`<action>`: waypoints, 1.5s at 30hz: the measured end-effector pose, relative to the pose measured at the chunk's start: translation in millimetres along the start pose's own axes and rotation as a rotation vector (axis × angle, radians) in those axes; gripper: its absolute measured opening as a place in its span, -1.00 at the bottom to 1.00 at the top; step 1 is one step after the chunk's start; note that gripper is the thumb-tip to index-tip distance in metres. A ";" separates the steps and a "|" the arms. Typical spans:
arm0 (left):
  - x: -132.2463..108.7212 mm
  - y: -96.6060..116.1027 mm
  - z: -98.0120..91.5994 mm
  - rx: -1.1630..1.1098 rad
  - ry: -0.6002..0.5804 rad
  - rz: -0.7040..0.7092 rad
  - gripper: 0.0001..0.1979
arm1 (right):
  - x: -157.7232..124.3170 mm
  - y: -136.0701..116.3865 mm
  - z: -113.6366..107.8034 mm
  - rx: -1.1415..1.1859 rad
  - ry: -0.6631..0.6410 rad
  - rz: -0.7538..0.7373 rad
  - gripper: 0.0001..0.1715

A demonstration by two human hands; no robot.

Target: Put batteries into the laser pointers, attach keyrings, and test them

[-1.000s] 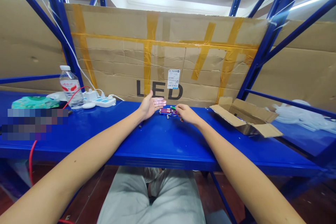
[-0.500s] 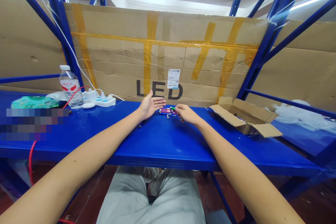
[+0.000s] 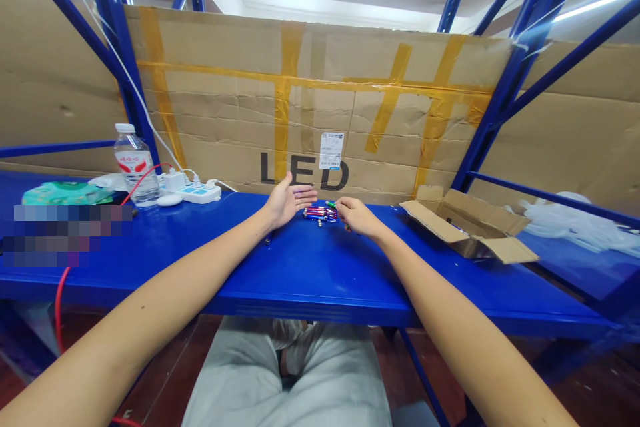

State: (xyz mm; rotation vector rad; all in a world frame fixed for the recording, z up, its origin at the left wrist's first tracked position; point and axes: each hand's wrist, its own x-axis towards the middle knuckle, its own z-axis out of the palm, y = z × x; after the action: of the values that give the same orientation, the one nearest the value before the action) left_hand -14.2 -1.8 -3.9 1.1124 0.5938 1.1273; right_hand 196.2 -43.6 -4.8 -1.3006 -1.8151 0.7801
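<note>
Near the back middle of the blue table (image 3: 310,273) lies a small group of shiny red, purple and blue sticks (image 3: 316,214). To their left my left hand (image 3: 286,204) is raised with its fingers spread and the palm toward the sticks, holding nothing. My right hand (image 3: 354,215), just right of the sticks, is closed round a small green stick (image 3: 331,204), whose tip points left. A tiny metallic piece (image 3: 320,223) lies in front of the group, and a small dark piece (image 3: 268,241) sits by my left forearm.
An open cardboard box (image 3: 467,227) stands at the right, with white tubing (image 3: 575,220) beyond it. On the left are a water bottle (image 3: 135,167), a white power strip (image 3: 200,193), a green packet (image 3: 67,193) and a red cable (image 3: 60,300). A cardboard wall (image 3: 220,120) rises behind.
My right hand has shifted very slightly, and the green stick in it has tilted a little. My left hand keeps its open pose.
</note>
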 end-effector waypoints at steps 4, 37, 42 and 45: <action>-1.8 1.3 2.1 0.008 0.025 -0.002 -0.18 | -1.8 -1.8 0.0 -0.014 -0.004 -0.009 -0.84; -0.2 0.6 -1.3 -0.021 -0.010 -0.008 -0.21 | 3.3 6.2 -3.1 -0.142 0.104 -0.091 -0.87; 0.1 -0.7 -1.8 -0.012 -0.011 0.001 -0.21 | 4.6 8.3 -3.0 -0.139 0.108 -0.123 -0.85; -0.4 -0.6 -0.5 -0.003 -0.011 0.007 -0.21 | 5.7 9.3 -2.1 -0.150 0.102 -0.143 -0.83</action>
State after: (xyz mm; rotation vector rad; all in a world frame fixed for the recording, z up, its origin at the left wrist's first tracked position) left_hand -14.5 -2.0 -4.6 1.1186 0.5799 1.1271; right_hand 201.5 -35.3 -10.0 -1.2641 -1.8897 0.5001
